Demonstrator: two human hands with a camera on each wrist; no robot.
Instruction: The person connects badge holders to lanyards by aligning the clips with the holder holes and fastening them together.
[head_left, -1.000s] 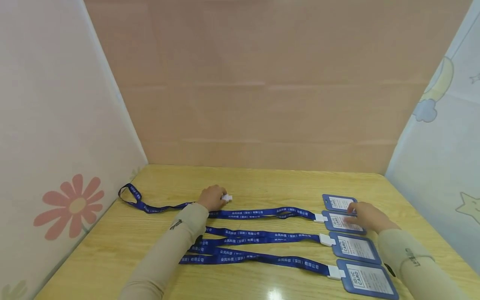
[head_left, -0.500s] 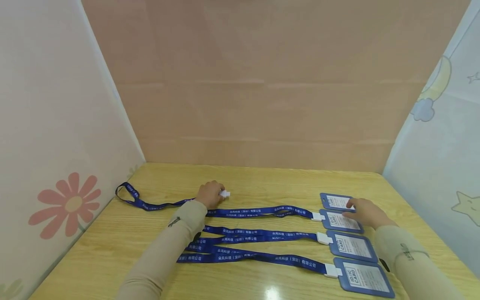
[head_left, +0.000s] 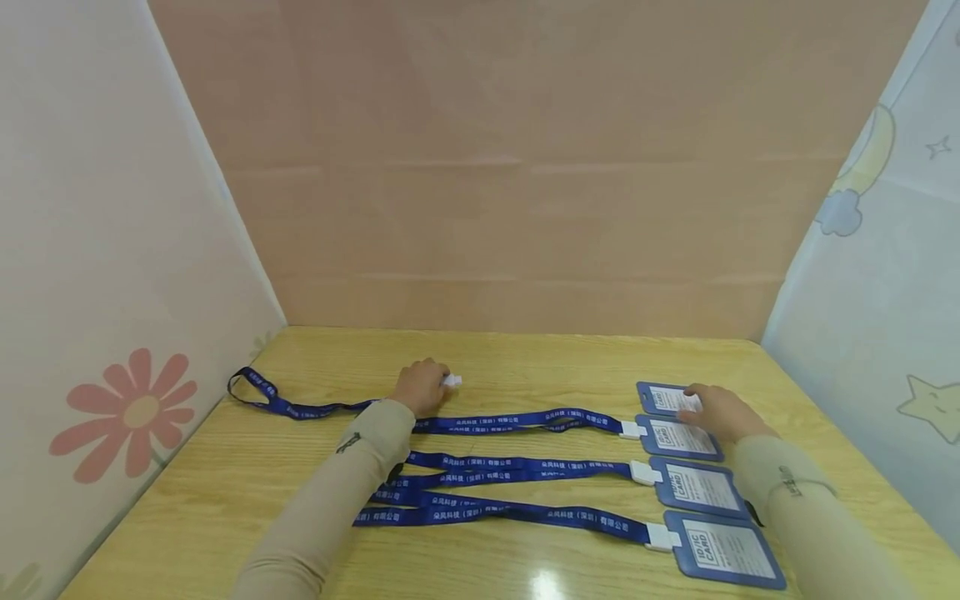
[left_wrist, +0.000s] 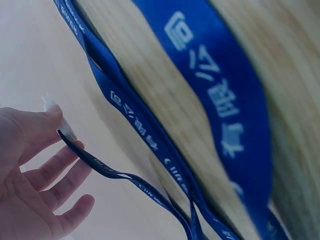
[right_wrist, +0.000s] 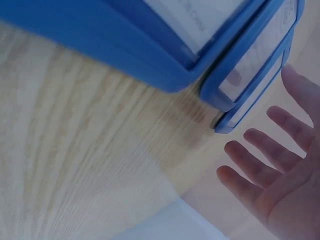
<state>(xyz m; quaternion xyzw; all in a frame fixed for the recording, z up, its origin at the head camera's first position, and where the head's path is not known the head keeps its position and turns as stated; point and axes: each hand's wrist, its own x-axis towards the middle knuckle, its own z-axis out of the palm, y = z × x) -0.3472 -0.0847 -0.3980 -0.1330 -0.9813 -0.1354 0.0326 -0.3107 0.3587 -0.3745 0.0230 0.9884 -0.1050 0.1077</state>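
Note:
My left hand (head_left: 422, 387) pinches the white plastic clip (left_wrist: 61, 118) of a blue lanyard (left_wrist: 95, 165) between thumb and fingers. That lanyard trails left across the table and ends in a loop. My right hand (head_left: 726, 412) reaches over the farthest blue ID card holder (head_left: 651, 397), fingers extended and spread in the right wrist view. Whether the fingertips touch that holder I cannot tell. No lanyard is attached to it. Nearer me lie a second card holder (head_left: 663, 433), a third (head_left: 697, 487) and the nearest one (head_left: 731, 550), each joined to a lanyard by a white clip.
Three blue lanyards, such as the nearest one (head_left: 465, 510), run side by side across the wooden table (head_left: 450, 567). A brown panel (head_left: 487, 208) stands behind the table. Patterned panels rise at the left (head_left: 142, 250) and right (head_left: 877, 333).
My right hand has moved slightly away from me and leftward, toward the farthest card holder. The left hand keeps hold of the clip in nearly the same place. The view has shifted slightly.

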